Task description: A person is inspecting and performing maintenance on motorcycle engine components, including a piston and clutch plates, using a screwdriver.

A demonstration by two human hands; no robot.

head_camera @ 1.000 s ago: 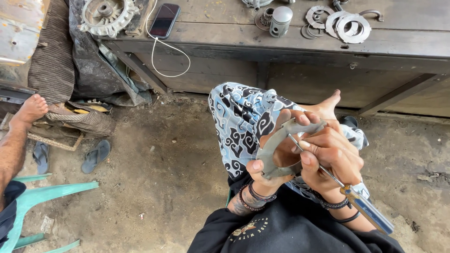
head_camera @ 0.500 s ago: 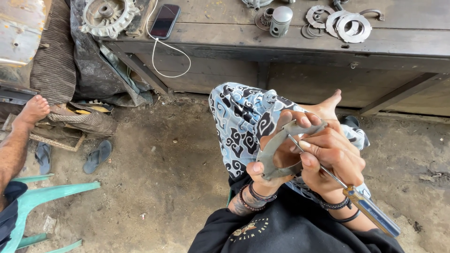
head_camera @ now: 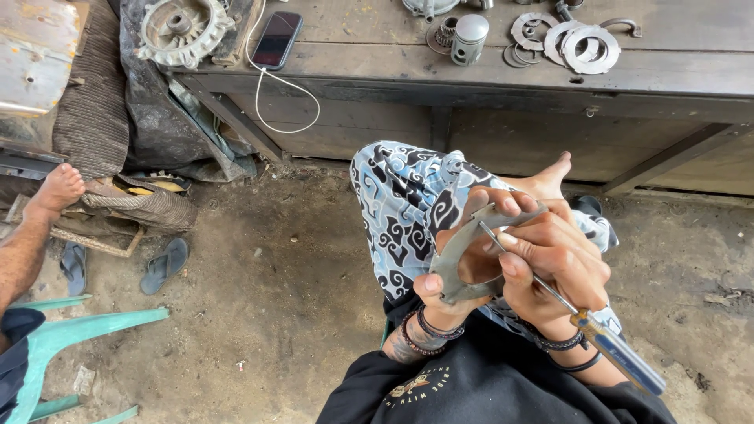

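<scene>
A grey curved metal part, C-shaped like a clamp half [head_camera: 463,255], is held in front of the lap, above a knee covered in blue, black and white patterned cloth [head_camera: 400,204]. The left hand [head_camera: 452,271] is closed around it: thumb pressed on the lower end, fingers wrapped over the upper arc. The right hand [head_camera: 550,263] is closed on a screwdriver with a thin steel shaft and a blue-and-yellow handle [head_camera: 616,353]. The handle is seen sticking out past the wrist toward lower right; the tip is set against the inner upper edge of the metal part. Both hands are touching each other around the part. Dark bead bracelets [head_camera: 428,330] are worn on the left wrist, dark bands on the right.

Behind: a worn wooden workbench [head_camera: 503,71] carrying flat grey metal rings [head_camera: 585,47], a small grey metal cylinder [head_camera: 470,38], a round toothed casting [head_camera: 184,30] and a black phone [head_camera: 276,39] with a white cable [head_camera: 290,102]. On the dirt floor at left: grey flip-flops [head_camera: 165,265], a turquoise plastic chair [head_camera: 75,334], and another person's bare foot [head_camera: 59,188] resting on a wooden frame.
</scene>
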